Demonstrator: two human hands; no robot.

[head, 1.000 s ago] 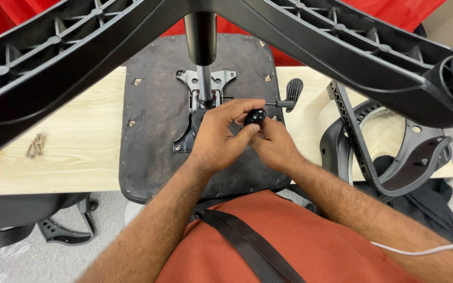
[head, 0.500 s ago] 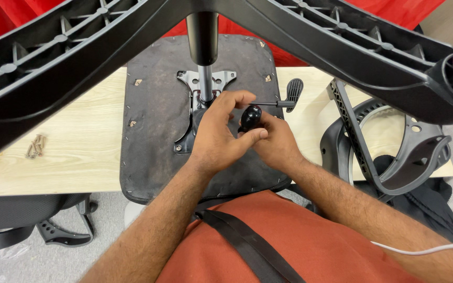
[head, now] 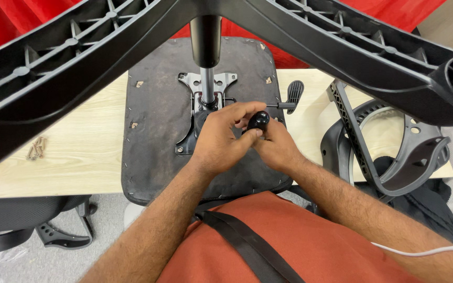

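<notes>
Hands meet over an upturned seat pan that lies underside-up on the pale wooden counter. The left hand curls its fingers around a round black knob, pinching it — the right hand presses in beside it, fingertips grasping the same knob from below. The knob sits just right of the metal mechanism plate bolted to the seat pan, near the black lever paddle — a thin rod runs from it toward the plate. A gas-lift column rises from the plate to the black star base overhead. Right of the seat pan lies a black armrest frame; left of it, a small heap of screws.
</notes>
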